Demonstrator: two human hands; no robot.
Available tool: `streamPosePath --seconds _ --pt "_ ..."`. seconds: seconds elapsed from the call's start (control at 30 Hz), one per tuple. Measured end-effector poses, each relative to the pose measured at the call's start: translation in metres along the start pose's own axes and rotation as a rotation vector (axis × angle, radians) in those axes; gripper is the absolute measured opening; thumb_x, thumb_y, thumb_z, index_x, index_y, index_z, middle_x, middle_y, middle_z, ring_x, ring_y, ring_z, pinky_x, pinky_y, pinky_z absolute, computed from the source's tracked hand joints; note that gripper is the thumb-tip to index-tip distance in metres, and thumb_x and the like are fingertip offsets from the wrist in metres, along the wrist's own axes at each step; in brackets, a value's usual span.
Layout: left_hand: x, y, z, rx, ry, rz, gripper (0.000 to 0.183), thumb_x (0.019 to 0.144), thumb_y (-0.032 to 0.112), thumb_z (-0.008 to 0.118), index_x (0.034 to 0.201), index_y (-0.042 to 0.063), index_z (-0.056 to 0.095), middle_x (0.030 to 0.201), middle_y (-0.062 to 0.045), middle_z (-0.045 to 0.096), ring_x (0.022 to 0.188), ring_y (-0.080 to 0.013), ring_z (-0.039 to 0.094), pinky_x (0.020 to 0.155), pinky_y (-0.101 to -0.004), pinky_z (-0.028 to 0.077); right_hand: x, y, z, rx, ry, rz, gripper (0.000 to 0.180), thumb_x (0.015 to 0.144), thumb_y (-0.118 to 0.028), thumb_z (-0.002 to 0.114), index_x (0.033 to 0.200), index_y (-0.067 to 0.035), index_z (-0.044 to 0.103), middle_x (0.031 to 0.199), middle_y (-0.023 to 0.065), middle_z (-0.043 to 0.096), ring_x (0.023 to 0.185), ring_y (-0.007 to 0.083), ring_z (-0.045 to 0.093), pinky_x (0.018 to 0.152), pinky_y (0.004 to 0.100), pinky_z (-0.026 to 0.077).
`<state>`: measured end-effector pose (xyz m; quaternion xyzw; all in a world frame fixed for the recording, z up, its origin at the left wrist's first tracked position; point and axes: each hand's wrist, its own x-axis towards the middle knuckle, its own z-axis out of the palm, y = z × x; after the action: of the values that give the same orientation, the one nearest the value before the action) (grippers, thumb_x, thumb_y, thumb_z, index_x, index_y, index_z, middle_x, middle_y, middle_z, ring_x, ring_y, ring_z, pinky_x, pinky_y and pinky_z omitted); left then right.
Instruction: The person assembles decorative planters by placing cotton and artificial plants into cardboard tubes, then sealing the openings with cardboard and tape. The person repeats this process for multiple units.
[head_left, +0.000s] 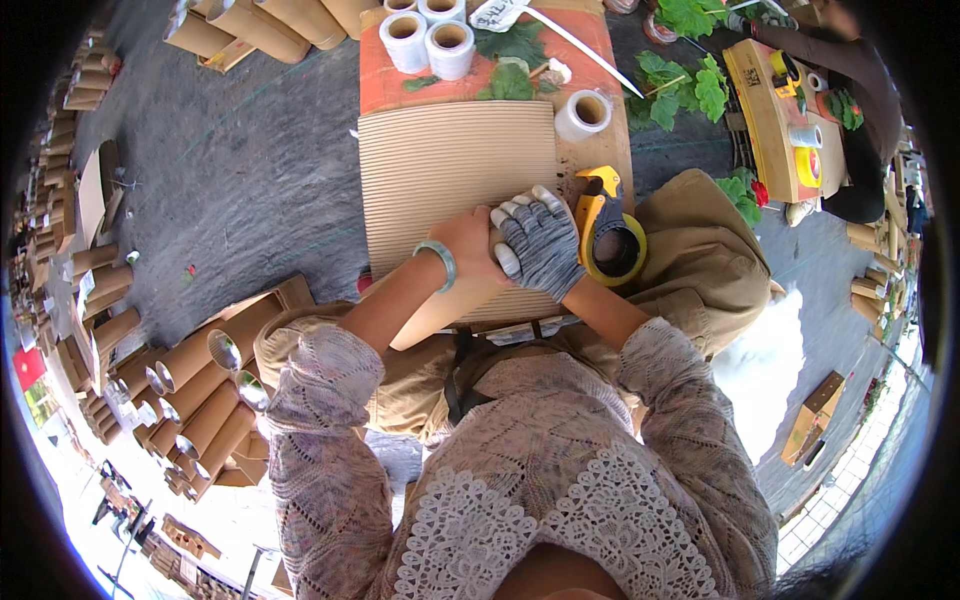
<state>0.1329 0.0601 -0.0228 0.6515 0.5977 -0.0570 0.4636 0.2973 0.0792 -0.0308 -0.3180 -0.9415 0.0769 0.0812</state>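
A sheet of corrugated cardboard (457, 161) lies ribbed side up in front of me. Over its near part is a curled piece of smooth brown cardboard (442, 311), slanting down towards my lap. My left hand (472, 244), bare and with a pale green bangle at the wrist, grips this curl from the left. Against it on the right, my right hand (538, 244) wears a grey knit glove with white fingertips and holds the curl's upper end. The two hands nearly meet; their undersides are hidden. Just right of the glove lies a yellow-and-black tape dispenser (607, 225) with a tape roll.
Rolls of clear film (450, 51) stand at the work surface's far end, another film roll (583, 115) nearer. Leaves (510, 79) and a white tag (499, 13) lie there. Cardboard tubes (202, 420) are stacked at left. A co-worker (870, 112) sits by a box (765, 120) at right.
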Motion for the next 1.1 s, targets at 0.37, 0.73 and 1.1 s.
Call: streamPosePath --seconds 0.37,0.73,1.1 --pt "-0.015 0.031 -0.018 0.336 0.116 -0.005 0.080 0.055 0.039 0.074 0.112 -0.006 0.042 0.103 -0.023 0.056 0.092 -0.0346 0.059 0.078 -0.0404 0.050 -0.131 0.039 0.036 -0.032 0.013 0.576 0.072 0.072 -0.042 0.069 0.122 0.001 0.041 0.115 0.0235 0.049 0.107 0.0368 0.048 0.095 0.0443 0.039" --pt "-0.033 0.004 0.020 0.597 0.520 -0.013 0.088 0.060 0.038 0.073 0.128 -0.003 0.035 0.120 -0.016 0.049 0.110 -0.0296 0.049 0.090 -0.0398 0.043 -0.070 0.034 -0.138 1.760 0.153 0.588 0.036 0.082 -0.020 0.065 0.111 -0.002 0.054 0.089 0.0087 0.062 0.069 0.0173 0.063 0.055 0.0310 0.056" --pt "-0.020 -0.002 -0.006 0.482 0.349 -0.072 0.082 0.062 0.039 0.072 0.124 -0.003 0.038 0.115 -0.016 0.052 0.109 -0.0280 0.052 0.083 -0.0388 0.048 -0.132 -0.061 -0.083 1.443 0.055 0.711 0.051 0.078 -0.034 0.070 0.113 -0.002 0.052 0.099 0.0133 0.062 0.090 0.0191 0.061 0.076 0.0320 0.049"
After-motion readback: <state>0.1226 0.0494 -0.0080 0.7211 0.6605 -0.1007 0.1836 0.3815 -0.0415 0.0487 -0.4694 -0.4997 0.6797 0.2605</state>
